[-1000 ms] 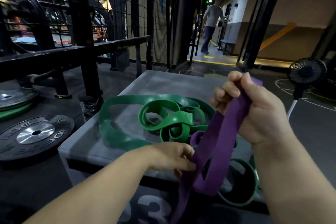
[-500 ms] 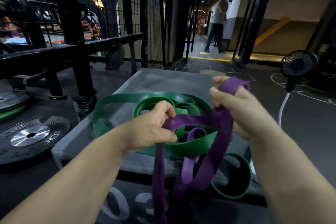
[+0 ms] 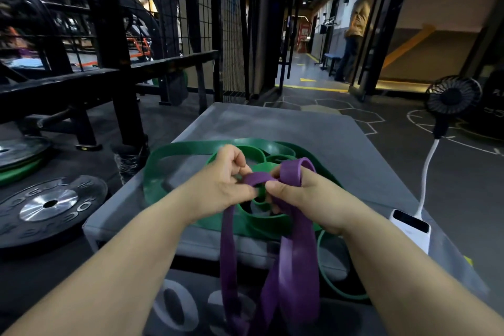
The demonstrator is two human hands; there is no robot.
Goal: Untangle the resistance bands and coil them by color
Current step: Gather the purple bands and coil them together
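While green bands (image 3: 191,148) lie tangled, both hands grip purple band (image 3: 297,262).

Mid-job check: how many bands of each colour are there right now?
Purple band: 1, gripped by left hand and right hand
Green bands in the tangle: at least 1, cannot separate
Separate green band at the near edge of the box: 1
Total: at least 3
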